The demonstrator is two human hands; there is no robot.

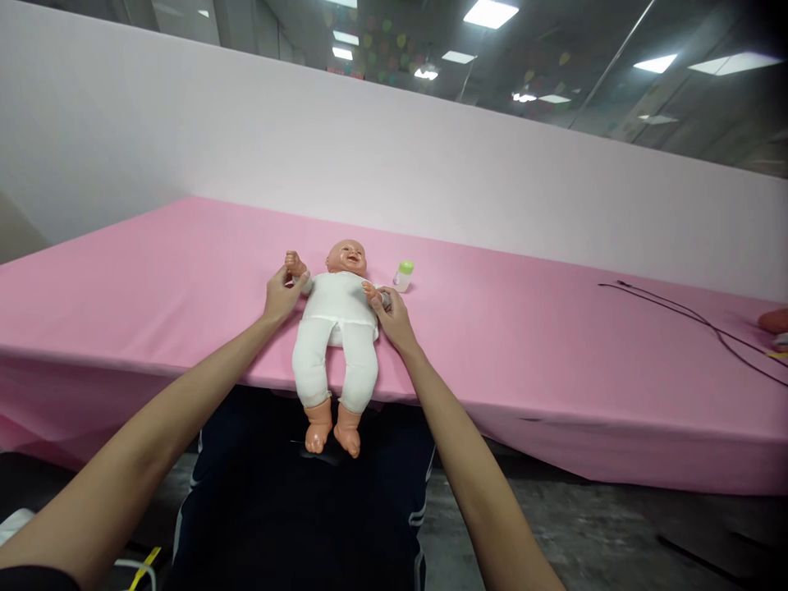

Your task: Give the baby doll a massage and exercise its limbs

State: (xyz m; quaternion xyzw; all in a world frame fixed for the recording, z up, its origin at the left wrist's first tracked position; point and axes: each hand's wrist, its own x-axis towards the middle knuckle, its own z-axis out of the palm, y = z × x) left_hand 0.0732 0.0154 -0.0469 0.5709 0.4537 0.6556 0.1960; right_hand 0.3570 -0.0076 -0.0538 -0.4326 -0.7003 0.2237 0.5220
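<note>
A baby doll with a white cloth body lies face up on the pink-covered table. Its bare feet stick out past the front edge, above my lap. My left hand is closed around the doll's forearm on the left side of the picture. On the other side, my right hand grips the doll's other arm near the wrist, with the thumb on top. Just beyond that hand stands a small clear bottle with a green cap, touched by neither hand.
Thin black cables lie across the table at the right. Part of another doll-coloured object shows at the right edge. A white partition wall with glass above it rises behind the table.
</note>
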